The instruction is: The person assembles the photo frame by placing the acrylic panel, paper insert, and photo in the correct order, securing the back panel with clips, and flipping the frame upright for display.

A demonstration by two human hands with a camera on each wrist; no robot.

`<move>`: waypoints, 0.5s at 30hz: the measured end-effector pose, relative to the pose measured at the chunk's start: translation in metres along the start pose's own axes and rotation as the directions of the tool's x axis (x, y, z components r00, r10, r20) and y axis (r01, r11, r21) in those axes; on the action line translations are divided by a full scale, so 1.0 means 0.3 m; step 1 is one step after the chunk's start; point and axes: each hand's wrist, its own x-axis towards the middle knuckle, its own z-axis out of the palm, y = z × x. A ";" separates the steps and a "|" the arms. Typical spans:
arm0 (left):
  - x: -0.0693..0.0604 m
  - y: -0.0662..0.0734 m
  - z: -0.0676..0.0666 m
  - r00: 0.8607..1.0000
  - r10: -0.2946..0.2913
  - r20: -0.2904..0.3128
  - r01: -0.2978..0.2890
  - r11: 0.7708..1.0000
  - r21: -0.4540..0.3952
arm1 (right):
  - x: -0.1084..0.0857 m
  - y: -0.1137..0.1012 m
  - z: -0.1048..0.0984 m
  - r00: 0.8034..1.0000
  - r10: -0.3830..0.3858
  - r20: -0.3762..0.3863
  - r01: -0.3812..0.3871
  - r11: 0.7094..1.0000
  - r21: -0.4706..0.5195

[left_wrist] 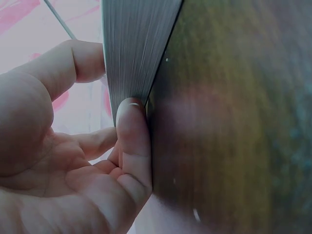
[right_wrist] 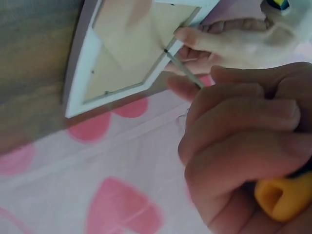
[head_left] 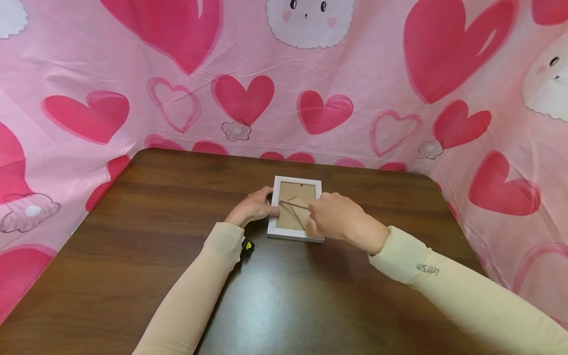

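A white picture frame (head_left: 293, 232) lies face down on the table, its tan backing board (head_left: 293, 192) upward with an easel leg on it. My left hand (head_left: 253, 206) grips the frame's left side, thumb on the rim and other fingers against the side wall (left_wrist: 136, 48). In my right hand (head_left: 339, 217) is a screwdriver, fingers curled round its yellow and black handle (right_wrist: 280, 197). Its thin metal shaft (right_wrist: 185, 72) slants across the backing, and the tip touches the inner left edge near my left thumb. Part of the board's right side is hidden by my right hand.
The dark wooden table (head_left: 155, 207) extends on all sides of the frame. Behind it and at both sides hangs a pink cloth (head_left: 284, 64) printed with hearts. A small black and yellow item (head_left: 248, 245) sits at my left wrist.
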 end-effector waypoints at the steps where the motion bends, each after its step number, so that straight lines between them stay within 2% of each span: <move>1: -0.001 0.000 -0.002 1.000 0.002 -0.004 -0.002 1.000 0.003 | 0.003 -0.016 -0.003 1.000 -0.004 -0.011 0.004 0.999 -0.043; 5: -0.005 0.002 -0.006 1.000 0.012 -0.013 -0.012 1.000 -0.001 | 0.010 -0.077 -0.009 0.998 -0.029 -0.052 0.015 0.970 -0.242; 8: -0.009 0.006 -0.005 1.000 0.017 -0.013 -0.017 1.000 -0.003 | 0.020 -0.106 -0.023 0.999 -0.034 -0.022 0.025 0.943 -0.332; 11: -0.011 0.008 -0.004 1.000 0.020 -0.012 -0.020 1.000 0.000 | 0.042 -0.108 -0.054 0.996 0.023 0.082 0.000 0.962 -0.274; 15: -0.010 0.005 -0.005 1.000 0.024 -0.009 -0.024 1.000 0.001 | 0.075 -0.068 -0.096 0.970 0.086 0.226 -0.064 0.993 -0.102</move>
